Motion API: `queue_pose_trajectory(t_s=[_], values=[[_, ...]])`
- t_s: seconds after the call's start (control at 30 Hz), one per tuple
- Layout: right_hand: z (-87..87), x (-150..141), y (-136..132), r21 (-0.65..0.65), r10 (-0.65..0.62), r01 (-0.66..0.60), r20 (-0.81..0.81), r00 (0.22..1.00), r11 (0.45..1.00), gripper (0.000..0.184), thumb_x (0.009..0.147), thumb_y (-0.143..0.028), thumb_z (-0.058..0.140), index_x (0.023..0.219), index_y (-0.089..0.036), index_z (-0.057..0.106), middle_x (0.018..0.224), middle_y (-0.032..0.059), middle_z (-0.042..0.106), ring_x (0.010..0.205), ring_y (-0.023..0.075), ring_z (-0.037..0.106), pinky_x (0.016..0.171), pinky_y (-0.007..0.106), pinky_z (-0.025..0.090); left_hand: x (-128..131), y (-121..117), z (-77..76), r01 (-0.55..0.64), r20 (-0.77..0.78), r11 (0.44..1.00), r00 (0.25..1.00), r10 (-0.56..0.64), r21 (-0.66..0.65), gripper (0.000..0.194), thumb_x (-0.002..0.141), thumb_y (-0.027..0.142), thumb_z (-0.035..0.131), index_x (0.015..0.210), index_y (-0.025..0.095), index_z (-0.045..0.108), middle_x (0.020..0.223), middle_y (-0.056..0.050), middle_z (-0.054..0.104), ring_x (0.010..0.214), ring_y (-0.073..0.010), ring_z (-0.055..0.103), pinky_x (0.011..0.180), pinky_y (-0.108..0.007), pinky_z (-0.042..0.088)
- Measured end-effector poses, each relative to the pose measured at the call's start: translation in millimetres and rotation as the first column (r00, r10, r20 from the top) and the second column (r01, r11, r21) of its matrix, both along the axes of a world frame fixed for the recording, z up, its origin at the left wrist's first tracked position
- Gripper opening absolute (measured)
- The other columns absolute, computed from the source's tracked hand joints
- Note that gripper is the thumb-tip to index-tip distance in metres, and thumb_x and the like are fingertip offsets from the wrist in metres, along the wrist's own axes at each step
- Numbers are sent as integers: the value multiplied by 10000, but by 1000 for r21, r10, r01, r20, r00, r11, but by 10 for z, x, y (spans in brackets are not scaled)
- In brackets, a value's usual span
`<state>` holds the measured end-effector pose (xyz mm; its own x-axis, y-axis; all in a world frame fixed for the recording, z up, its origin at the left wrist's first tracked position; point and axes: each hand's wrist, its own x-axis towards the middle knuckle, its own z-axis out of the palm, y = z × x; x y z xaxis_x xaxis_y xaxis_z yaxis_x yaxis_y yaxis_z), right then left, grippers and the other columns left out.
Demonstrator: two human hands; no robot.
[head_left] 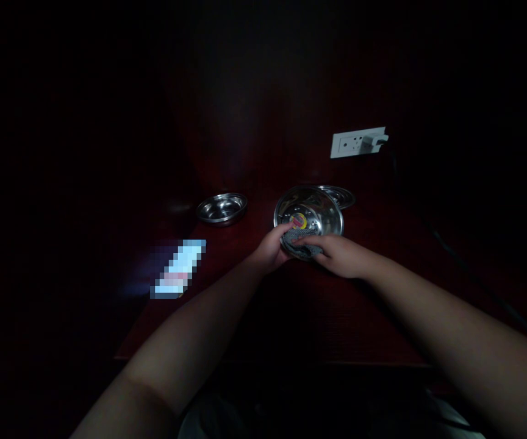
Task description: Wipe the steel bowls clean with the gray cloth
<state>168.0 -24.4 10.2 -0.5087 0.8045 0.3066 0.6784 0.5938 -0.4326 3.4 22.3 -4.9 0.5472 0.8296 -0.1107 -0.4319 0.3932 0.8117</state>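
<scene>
A shiny stainless steel bowl [330,214] is tilted with its open side toward me, above the dark red table. My left hand [272,249] grips its near left rim, thumb over the edge and the other fingers mostly hidden beneath. A round yellow and red sticker [299,221] shows inside the bowl. My right hand [341,255] is closed on a grey, textured cloth [302,235] and presses it against the bowl's near inner side. Part of the cloth lies under the right fingers.
A shallow steel dish [222,208] stands at the back left. Behind the bowl lies a round steel lid or plate [341,196], partly covered. A glowing, pixelated rectangle [182,265] lies left on the table [318,329]. A wall socket [348,143] holds a white plug [374,142]. The surroundings are very dark.
</scene>
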Motion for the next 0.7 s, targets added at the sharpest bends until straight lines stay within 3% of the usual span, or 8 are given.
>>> queue_pose_trajectory(t_s=[0.17,0.7], values=[[11,7,3,-34,-31,33,67,997,999,479,771,-119,479,1227,-203,599,1240,83,623,1123,254,592,983,415,444,-1,-3,12,-22,-15,1000,1000,22,-6,324,844,316,473,1019,107,647,978,-124,706,939,-243,644,888,-407,471],[-4,24,22,-34,-20,22,53,998,999,461,777,-131,478,1210,-223,607,1205,53,646,1122,238,592,996,400,438,-10,-15,34,4,2,1000,1000,-4,-21,329,839,314,485,1029,99,645,995,-130,703,968,-239,639,935,-406,454]])
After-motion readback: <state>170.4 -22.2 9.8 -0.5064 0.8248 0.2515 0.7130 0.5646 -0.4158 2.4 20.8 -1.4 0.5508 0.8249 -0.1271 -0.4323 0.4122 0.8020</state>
